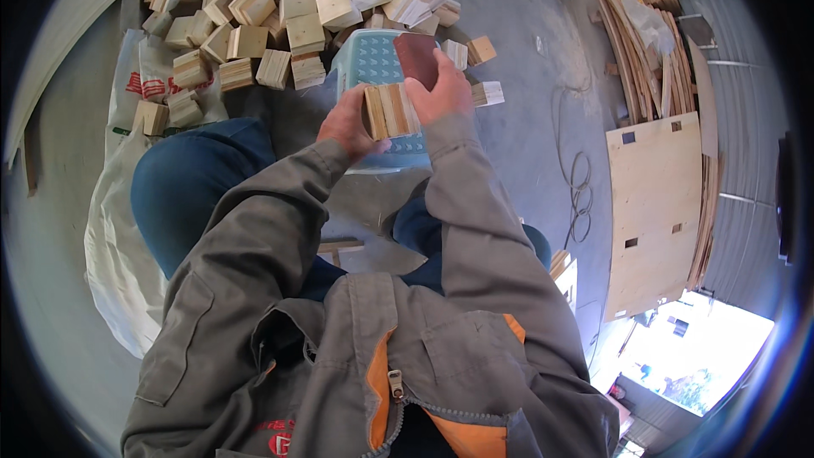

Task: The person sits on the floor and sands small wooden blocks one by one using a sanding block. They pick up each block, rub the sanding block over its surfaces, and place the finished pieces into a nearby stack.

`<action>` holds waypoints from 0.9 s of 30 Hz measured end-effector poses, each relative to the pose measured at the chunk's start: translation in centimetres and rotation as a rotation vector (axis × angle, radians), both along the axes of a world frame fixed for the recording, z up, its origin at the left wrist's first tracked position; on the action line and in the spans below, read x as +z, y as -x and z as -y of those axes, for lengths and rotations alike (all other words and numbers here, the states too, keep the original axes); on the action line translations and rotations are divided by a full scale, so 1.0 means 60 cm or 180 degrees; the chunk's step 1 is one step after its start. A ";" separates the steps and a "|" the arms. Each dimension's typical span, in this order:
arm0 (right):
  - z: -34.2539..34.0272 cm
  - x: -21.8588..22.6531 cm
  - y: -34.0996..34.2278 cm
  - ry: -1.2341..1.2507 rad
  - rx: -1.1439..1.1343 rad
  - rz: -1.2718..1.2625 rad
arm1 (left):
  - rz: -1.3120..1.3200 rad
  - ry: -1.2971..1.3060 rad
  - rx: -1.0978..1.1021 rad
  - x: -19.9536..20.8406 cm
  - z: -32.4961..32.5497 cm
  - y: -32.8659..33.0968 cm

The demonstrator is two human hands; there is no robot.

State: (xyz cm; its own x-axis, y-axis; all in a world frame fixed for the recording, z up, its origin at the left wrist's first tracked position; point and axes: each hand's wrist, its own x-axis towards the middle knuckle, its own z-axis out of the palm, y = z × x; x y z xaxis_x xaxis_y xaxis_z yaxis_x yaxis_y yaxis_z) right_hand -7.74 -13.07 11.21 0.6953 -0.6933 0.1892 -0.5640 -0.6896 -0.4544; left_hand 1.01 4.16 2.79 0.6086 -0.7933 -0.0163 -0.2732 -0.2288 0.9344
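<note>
Over a light-blue plastic stool [370,58], one layered plywood block [392,112] is held between two hands. Partly closed, the left hand [346,125] grips its left side; the fingers beneath are hidden. Curled round a reddish-brown rectangular pad [415,58], the right hand [445,93] has its thumb side against the block's right edge. That hand covers the pad's right edge and part of its near end, and the pad's material is hard to make out. The block's layer stripes run away from the wearer, nearly straight up the view; its face looks almost square, so I cannot tell its long axis. The pad's long axis also points away, leaning slightly left at the far end.

Three loose blocks [487,94] lie right of the stool. Beyond it, a heap of blocks [305,35] overlaps too much to count and is cut off by the upper edge. At right stands one plywood sheet [657,195] with four cut-outs; the doorway [695,348] below is washed out by glare.
</note>
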 end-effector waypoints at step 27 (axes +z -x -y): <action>-0.112 -0.028 0.076 0.0950 0.0452 -0.0104 | 0.0484 0.0210 0.0309 -0.033 0.022 0.004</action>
State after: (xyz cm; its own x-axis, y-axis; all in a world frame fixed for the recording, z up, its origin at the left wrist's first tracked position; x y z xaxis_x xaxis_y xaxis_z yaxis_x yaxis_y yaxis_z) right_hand -12.29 -6.36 9.54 0.7901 -0.5064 0.3455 -0.4636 -0.8623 -0.2037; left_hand 0.77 2.83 0.81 0.6738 -0.7270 0.1318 -0.3919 -0.2005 0.8979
